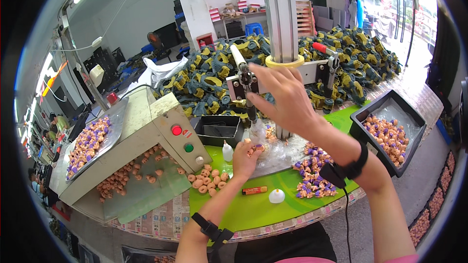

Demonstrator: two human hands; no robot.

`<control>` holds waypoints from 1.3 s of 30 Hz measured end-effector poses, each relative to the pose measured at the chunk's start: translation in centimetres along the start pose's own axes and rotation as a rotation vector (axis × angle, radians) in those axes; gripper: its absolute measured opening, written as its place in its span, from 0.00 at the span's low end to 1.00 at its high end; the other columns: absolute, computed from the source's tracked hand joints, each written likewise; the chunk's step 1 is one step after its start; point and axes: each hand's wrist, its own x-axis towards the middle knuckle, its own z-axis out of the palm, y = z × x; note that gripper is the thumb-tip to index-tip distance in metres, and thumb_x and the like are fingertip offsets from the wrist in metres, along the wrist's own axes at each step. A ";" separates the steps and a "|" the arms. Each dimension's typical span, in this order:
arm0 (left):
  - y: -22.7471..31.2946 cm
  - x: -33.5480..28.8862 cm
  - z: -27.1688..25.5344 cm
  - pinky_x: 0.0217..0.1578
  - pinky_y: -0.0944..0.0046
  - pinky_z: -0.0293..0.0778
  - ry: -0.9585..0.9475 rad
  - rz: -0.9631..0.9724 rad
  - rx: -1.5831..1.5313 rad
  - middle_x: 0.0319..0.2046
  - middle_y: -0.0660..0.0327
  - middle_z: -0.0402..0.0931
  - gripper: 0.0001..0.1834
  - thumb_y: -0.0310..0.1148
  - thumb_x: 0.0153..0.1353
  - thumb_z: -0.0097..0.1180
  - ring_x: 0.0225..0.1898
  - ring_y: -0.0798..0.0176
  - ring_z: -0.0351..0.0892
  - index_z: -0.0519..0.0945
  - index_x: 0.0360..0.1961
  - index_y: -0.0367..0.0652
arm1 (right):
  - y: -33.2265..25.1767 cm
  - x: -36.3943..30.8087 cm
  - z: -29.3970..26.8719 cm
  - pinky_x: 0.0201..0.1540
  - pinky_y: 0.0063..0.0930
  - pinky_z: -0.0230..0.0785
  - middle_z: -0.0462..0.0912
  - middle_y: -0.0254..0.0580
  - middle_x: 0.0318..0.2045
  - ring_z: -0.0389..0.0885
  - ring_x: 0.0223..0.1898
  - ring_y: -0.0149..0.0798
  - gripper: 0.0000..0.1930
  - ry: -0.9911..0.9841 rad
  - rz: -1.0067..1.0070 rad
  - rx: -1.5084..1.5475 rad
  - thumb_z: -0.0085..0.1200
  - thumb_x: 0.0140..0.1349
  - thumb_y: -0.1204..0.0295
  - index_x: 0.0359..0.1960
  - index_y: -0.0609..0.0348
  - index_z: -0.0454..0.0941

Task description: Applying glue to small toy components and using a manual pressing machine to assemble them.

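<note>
Left hand (245, 161) curls around peach pieces (251, 151); right hand (288, 98) spreads near clamp (245, 79).

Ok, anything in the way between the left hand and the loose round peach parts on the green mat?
Nothing visible stands between the left hand and the round peach parts, which lie just to its left. The white bottle is close by but farther back, off the direct line.
</note>
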 end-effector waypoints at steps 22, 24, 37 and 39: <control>-0.5 -4.2 -3.0 0.17 0.71 0.66 -0.275 -0.375 -0.713 0.36 0.54 0.75 0.24 0.31 0.62 0.55 0.22 0.70 0.70 0.69 0.57 0.32 | -7.8 -4.7 -6.7 0.57 0.40 0.60 0.79 0.45 0.47 0.76 0.52 0.44 0.20 -0.237 -0.020 0.412 0.65 0.51 0.68 0.46 0.57 0.78; 1.9 -6.1 -5.9 0.14 0.74 0.63 -0.320 -0.570 -0.842 0.38 0.53 0.75 0.24 0.32 0.64 0.53 0.19 0.72 0.67 0.66 0.58 0.32 | -8.3 -7.5 -6.4 0.60 0.42 0.58 0.76 0.49 0.54 0.72 0.57 0.46 0.27 -0.214 0.070 0.432 0.65 0.50 0.68 0.54 0.58 0.74; 4.6 -18.4 -6.4 0.25 0.77 0.70 -0.055 -1.017 -1.931 0.44 0.56 0.68 0.17 0.37 0.69 0.48 0.39 0.68 0.69 0.69 0.58 0.49 | -12.4 -25.2 0.2 0.49 0.37 0.69 0.77 0.53 0.47 0.77 0.48 0.51 0.26 -0.447 0.945 0.508 0.65 0.51 0.73 0.52 0.64 0.71; 4.3 -19.5 -6.0 0.25 0.77 0.70 -0.028 -1.034 -1.931 0.45 0.56 0.69 0.18 0.36 0.69 0.49 0.39 0.68 0.69 0.69 0.58 0.49 | -12.7 -24.7 -0.4 0.46 0.36 0.69 0.77 0.51 0.42 0.77 0.44 0.50 0.22 -0.424 0.983 0.530 0.64 0.52 0.74 0.50 0.62 0.73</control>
